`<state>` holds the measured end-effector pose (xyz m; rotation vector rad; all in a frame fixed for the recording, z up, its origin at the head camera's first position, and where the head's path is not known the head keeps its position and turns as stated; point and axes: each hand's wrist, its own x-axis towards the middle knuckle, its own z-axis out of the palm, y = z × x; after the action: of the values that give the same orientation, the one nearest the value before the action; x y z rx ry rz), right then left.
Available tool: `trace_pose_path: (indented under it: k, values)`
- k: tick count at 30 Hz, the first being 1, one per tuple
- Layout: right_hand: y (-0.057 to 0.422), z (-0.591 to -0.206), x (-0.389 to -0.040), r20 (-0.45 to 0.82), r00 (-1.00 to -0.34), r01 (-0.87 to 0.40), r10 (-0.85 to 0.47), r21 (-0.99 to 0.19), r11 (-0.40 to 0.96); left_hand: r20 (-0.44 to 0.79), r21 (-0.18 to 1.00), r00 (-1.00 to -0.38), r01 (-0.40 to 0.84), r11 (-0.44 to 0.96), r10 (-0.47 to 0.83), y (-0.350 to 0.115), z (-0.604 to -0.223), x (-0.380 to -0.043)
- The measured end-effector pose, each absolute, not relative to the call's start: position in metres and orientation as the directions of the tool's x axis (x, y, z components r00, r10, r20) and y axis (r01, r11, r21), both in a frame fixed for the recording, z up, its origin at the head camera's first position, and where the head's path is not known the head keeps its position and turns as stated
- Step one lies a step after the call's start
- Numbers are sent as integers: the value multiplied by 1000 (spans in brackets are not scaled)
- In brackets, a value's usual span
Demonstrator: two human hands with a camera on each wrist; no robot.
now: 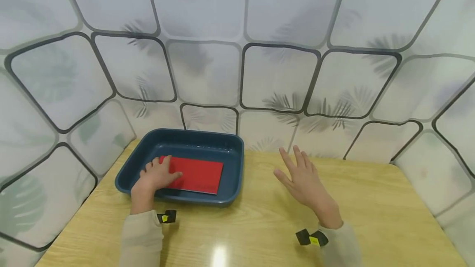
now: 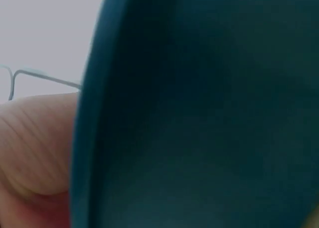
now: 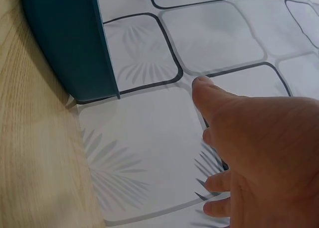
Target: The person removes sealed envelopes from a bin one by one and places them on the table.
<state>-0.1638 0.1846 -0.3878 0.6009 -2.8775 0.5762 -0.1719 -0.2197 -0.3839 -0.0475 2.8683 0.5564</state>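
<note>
A flat red rectangle (image 1: 196, 174), possibly a booklet or folder, with a thin pale lower edge, lies inside a dark blue tray (image 1: 235, 176). Across its left end rests my left hand (image 1: 157, 174), thumb spread out over the red surface and fingers towards its upper left corner. In the left wrist view the tray's wall (image 2: 199, 113) hides most of that hand (image 2: 37, 143), and a bit of red shows beneath it. My right hand (image 1: 306, 182) hovers to the right of the tray, fingers spread, holding nothing. The right wrist view shows its thumb extended.
The tray stands on the left part of a light wooden table (image 1: 259, 234). Behind the table and on both sides hangs a pale curtain-like backdrop (image 1: 208, 73) with dark rounded outlines and leaf prints. Each wrist carries a black strap (image 1: 311, 238) with a yellow mark.
</note>
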Motion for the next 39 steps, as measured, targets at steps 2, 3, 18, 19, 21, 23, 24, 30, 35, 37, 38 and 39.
trace_pose_path:
  k: [2, 3, 18, 19, 21, 23, 24, 30, 35, 37, 38, 39]
  values:
    - [184, -388, -164, 233, -903, -424, -362, -336, 841, -235, 368, -972, -78, 927, 11, -223, -386, -173]
    - [183, -388, -164, 236, -901, -427, -364, -338, 839, -241, 368, -971, -81, 926, 11, -224, -386, -173]
    - [168, -394, -170, 256, -874, -482, -412, -357, 800, 35, 484, -999, -18, 875, -41, -270, -383, -172]
    - [167, -395, -171, 256, -873, -484, -414, -355, 800, 60, 496, -997, -12, 868, -48, -274, -384, -172]
    - [166, -397, -170, 255, -873, -485, -416, -354, 800, 104, 514, -993, 2, 858, -61, -278, -387, -173]
    - [164, -399, -170, 257, -870, -490, -422, -350, 798, 137, 518, -988, 10, 855, -72, -281, -391, -174]
    - [163, -401, -170, 258, -867, -494, -425, -348, 797, 149, 519, -986, 9, 855, -80, -282, -393, -174]
    - [155, -404, -169, 262, -855, -516, -447, -346, 784, 278, 508, -947, 5, 861, -159, -286, -396, -174]
    - [135, -401, -169, 277, -838, -545, -471, -368, 754, 270, 518, -926, -91, 850, -264, -293, -392, -169]
    - [124, -401, -170, 281, -823, -567, -493, -365, 738, 217, 515, -940, -118, 849, -262, -296, -393, -167]
    - [118, -400, -170, 278, -816, -578, -507, -361, 732, 192, 515, -950, -118, 849, -248, -296, -394, -167]
    - [112, -400, -171, 277, -805, -594, -525, -352, 723, 166, 516, -960, -111, 849, -226, -297, -396, -167]
